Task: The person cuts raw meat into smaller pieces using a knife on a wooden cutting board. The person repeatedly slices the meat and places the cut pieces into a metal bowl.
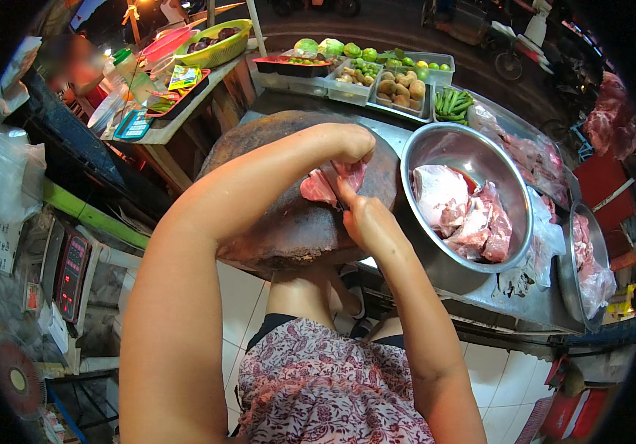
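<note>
A raw piece of pink meat (pixel 319 189) lies on a large, worn wooden chopping block (pixel 258 166) in front of me. My left hand (pixel 353 145) reaches over from the left, its fingers curled down onto the far end of the meat. My right hand (pixel 369 222) is closed round a knife (pixel 341 197) with the index finger stretched forward along it. The knife is at the meat, between two portions of it; most of the blade is hidden by meat and fingers.
Right of the block stands a steel basin (pixel 415 235) with raw meat chunks (pixel 473 211). Behind are trays of potatoes (pixel 403 90) and green pods (pixel 452 102). A smaller meat pan (pixel 571 277) sits far right. At left are a digital scale (pixel 72 274), a calculator (pixel 133 125) and a yellow basket (pixel 214 46).
</note>
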`<state>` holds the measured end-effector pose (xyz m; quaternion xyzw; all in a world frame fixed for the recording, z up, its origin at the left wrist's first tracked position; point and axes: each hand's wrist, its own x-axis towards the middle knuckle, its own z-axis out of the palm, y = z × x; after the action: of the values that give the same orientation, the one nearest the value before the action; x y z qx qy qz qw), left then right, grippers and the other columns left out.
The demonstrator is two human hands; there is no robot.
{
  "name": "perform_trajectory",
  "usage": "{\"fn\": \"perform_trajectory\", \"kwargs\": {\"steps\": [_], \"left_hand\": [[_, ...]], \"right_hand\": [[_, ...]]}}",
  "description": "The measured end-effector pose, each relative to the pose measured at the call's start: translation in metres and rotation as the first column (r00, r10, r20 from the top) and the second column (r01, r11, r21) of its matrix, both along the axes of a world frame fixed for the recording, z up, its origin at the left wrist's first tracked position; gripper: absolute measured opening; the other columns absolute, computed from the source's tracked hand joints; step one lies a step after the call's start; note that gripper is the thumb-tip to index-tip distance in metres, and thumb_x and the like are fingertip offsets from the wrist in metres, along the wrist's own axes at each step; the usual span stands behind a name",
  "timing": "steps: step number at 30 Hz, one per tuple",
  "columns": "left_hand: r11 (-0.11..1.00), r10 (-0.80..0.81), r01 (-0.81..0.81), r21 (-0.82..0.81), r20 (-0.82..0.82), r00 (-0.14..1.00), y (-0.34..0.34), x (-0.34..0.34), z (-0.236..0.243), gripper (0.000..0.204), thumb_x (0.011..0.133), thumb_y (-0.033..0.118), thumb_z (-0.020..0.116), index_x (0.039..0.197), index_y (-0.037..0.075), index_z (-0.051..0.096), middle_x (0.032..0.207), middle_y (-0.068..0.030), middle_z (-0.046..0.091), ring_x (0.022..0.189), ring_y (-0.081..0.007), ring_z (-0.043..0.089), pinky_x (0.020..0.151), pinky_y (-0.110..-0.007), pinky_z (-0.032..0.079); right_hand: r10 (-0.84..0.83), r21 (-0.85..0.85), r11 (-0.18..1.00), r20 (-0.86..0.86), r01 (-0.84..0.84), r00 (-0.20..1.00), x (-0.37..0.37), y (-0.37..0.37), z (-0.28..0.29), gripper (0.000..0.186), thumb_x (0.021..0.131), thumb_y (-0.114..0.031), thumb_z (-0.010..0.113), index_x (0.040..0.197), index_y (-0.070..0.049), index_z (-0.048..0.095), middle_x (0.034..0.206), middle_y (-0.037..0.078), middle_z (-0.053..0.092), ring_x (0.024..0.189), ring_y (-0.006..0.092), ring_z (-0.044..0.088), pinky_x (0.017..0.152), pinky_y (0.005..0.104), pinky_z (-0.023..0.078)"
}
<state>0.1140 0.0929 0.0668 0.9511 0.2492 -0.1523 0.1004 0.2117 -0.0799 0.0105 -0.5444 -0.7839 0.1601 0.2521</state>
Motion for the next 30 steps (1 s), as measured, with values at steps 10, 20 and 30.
{"fn": "perform_trajectory", "kwargs": {"steps": [10, 20, 30], "left_hand": [[0.842, 0.295, -0.524, 0.13, 0.702, 0.648, -0.109, -0.087, -0.018, 0.022, 0.078, 0.005, 0.059, 0.098, 0.002, 0.068, 0.1, -0.0167, 0.065, 0.107, -0.0349, 0.06, 0.092, -0.045, 0.049], [0.85, 0.12, -0.407, 0.333, 0.63, 0.767, -0.126, -0.087, -0.067, 0.024, 0.08, 0.005, 0.058, 0.102, 0.009, 0.066, 0.1, -0.0161, 0.068, 0.099, -0.0324, 0.064, 0.086, -0.044, 0.051], [0.606, 0.776, -0.584, -0.54, 0.564, 0.284, -0.145, -0.108, 0.012, 0.018, 0.08, -0.013, 0.05, 0.088, -0.002, 0.062, 0.074, -0.002, 0.06, 0.067, -0.0104, 0.057, 0.063, -0.027, 0.048]], "right_hand": [[-0.052, -0.171, 0.984, 0.022, 0.055, 0.998, 0.04, -0.103, 0.04, 0.062, 0.084, -0.001, 0.059, 0.144, -0.008, 0.046, 0.074, 0.031, 0.06, 0.063, 0.0433, 0.064, 0.064, 0.0489, 0.05], [-0.326, -0.24, 0.931, -0.2, 0.276, 0.924, 0.054, -0.066, 0.028, 0.04, 0.095, -0.024, 0.054, 0.13, -0.006, 0.055, 0.081, 0.028, 0.065, 0.068, 0.037, 0.063, 0.071, 0.0435, 0.049], [-0.304, -0.008, 0.953, -0.034, 0.304, 0.952, 0.037, -0.04, -0.008, 0.06, 0.086, -0.004, 0.053, 0.142, 0.009, 0.038, 0.078, 0.019, 0.069, 0.069, 0.0348, 0.07, 0.057, 0.0472, 0.056]]}}
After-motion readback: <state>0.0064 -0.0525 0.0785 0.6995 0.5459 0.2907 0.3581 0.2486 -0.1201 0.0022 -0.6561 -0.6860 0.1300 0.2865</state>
